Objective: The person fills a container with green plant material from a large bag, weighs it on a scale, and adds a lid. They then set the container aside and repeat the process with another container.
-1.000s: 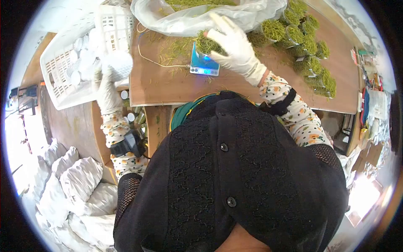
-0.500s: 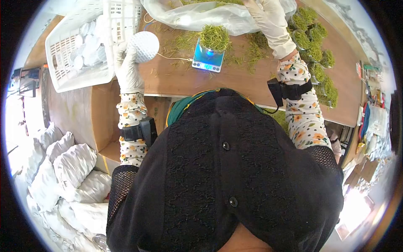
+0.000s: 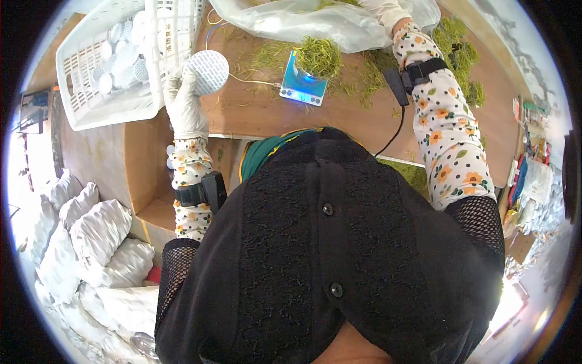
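Observation:
My left hand [image 3: 185,109], in a white glove, grips a round white perforated plastic piece [image 3: 208,71] beside the white basket, holding its dotted face upward. My right hand [image 3: 385,11], also gloved, reaches to the top edge by the clear plastic bag [image 3: 291,27]; its fingers lie out of view. Green moss-like strands [image 3: 339,3] show in the bag. Between my hands stands a small digital scale [image 3: 302,91] with a lit blue display. A clump of the green strands [image 3: 318,57] sits on it, seemingly in a clear container.
The white basket [image 3: 91,115] at left holds several similar white pieces [image 3: 121,57]. Loose strands [image 3: 373,79] litter the wooden table [image 3: 242,115]. Clumps of green strands [image 3: 464,57] stand at right, partly behind my right arm. White sacks [image 3: 100,230] are piled at lower left.
My right hand has reached farther up and away over the bag, its fingers leaving view. My left hand keeps hold of the white piece, nearly in place.

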{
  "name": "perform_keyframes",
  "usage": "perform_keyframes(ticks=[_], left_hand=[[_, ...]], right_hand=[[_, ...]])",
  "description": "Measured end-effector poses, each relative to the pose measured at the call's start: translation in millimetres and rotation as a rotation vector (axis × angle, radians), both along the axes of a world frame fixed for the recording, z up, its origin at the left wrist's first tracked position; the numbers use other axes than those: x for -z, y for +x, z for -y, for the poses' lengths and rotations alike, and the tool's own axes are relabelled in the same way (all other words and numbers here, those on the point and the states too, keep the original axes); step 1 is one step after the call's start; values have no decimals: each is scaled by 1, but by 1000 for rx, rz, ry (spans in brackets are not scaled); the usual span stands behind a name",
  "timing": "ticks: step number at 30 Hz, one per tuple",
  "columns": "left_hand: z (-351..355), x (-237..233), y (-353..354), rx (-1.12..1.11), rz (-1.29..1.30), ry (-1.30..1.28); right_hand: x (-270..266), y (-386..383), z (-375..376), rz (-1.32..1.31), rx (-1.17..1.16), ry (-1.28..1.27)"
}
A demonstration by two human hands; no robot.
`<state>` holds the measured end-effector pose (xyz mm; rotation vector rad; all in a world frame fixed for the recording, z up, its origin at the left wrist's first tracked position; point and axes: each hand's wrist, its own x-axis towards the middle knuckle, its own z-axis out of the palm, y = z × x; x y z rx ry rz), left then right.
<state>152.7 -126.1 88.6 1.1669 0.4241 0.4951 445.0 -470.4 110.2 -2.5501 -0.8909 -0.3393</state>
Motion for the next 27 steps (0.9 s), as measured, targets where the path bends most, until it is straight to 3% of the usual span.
perform_keyframes(ticks=[2,5,7,8,10,11,12,18,21,24,27], left_hand=[[-6,9,0,1,-11,-15],[-10,17,1,9,2,-42],[-12,22,1,-15,-92,-31],[-13,27,3,-27,-136,-24],[-12,37,3,7,-134,-66],[-12,41,4,26,-131,-86],[-7,37,5,33,-157,-65],[10,40,18,112,-201,-9],[14,37,18,148,-190,25],[15,35,16,147,-184,40],[13,34,12,144,-176,62]], right_hand=[[8,17,-4,-61,40,-193],[-28,-30,-39,-193,-40,310],[-68,-69,-56,-815,-204,465],[-68,-76,-54,-825,-330,277],[-70,-100,-48,-577,-497,-65],[-73,-114,-45,-320,-534,-214],[-69,-128,-42,-322,-482,-277],[-33,-156,-35,-211,-358,-285],[-19,-151,-31,-223,-406,-197],[8,-145,-22,-21,-438,10],[4,-147,-19,-26,-394,-26]])
